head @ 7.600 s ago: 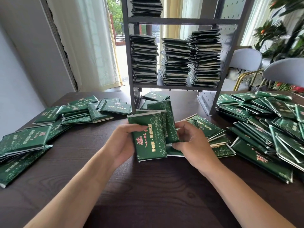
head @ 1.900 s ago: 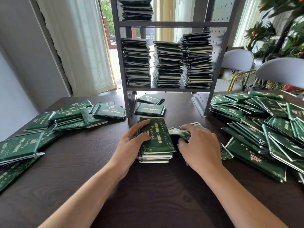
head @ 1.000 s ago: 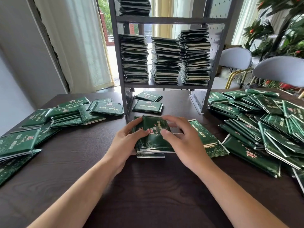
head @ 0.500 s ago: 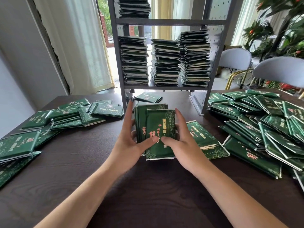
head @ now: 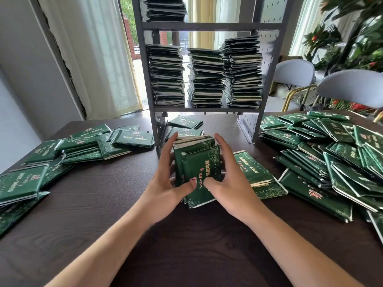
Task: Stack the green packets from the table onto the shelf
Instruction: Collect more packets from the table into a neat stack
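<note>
Bundle of green packets (head: 196,164): stands up on its end on the dark table (head: 186,245), in front of the shelf (head: 207,109).
Left hand (head: 165,183): holds the bundle's left side, thumb on the front, fingers reaching up the side.
Right hand (head: 230,183): holds the right side the same way.
Shelf: three tall stacks of packets (head: 205,77) sit side by side on the lower level; another stack (head: 165,8) sits on the level above.
Under the shelf: two packets (head: 185,122) lie flat.
Table sides: a left pile (head: 78,146) and a bigger right pile (head: 331,158) of loose packets.
</note>
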Demonstrator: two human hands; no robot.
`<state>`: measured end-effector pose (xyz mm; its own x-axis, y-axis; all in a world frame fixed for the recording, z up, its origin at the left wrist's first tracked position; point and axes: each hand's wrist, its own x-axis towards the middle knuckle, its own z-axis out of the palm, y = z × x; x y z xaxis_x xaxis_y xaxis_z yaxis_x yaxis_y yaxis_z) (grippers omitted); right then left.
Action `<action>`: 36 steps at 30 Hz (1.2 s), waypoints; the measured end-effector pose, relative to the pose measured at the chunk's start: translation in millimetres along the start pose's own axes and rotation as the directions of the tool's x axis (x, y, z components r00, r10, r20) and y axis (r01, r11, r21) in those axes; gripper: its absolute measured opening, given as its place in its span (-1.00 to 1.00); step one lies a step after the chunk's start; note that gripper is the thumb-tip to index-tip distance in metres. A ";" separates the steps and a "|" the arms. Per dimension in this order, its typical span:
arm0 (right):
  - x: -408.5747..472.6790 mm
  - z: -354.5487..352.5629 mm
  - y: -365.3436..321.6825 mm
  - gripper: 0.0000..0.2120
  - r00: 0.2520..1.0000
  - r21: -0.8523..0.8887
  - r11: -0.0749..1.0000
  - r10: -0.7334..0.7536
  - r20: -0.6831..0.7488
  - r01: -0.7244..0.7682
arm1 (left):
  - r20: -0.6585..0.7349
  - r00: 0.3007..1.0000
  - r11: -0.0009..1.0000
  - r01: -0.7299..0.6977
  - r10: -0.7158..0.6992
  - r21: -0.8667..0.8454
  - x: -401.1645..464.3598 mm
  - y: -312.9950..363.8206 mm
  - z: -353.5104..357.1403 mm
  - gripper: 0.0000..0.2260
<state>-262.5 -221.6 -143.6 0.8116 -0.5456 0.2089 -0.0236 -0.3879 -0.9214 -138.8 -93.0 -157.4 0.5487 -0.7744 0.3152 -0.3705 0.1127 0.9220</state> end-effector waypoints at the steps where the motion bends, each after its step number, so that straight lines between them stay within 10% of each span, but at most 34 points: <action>1: -0.5 0.5 0.1 -0.09 1.000 -0.008 1.000 -0.005 -0.006 0.005 | 0.005 1.000 1.000 -0.002 0.002 0.004 -0.3 0.2 0.0 -0.08; 17: 2.7 2.1 -1.6 -0.04 1.000 -0.031 0.999 0.008 -0.002 -0.008 | 0.060 0.997 0.999 0.036 -0.038 0.025 -3.1 1.8 6.9 0.02; 32: 7.8 -8.0 -4.5 -0.60 0.995 -0.108 0.989 0.102 -0.019 -0.104 | -0.076 0.981 0.959 0.155 -0.178 -0.238 5.5 4.9 6.3 -0.17; 36: 14.0 -16.2 3.6 -0.64 0.983 -0.516 0.848 0.030 -0.181 -0.121 | -0.105 0.956 0.953 0.256 -0.275 -0.163 8.4 8.7 5.8 -0.25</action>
<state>-260.7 -242.6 -138.7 0.6912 -0.6827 0.2371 -0.4197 -0.6462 -0.6374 -141.7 -102.1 -148.0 0.7049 -0.7056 0.0718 -0.0909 0.0105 0.9958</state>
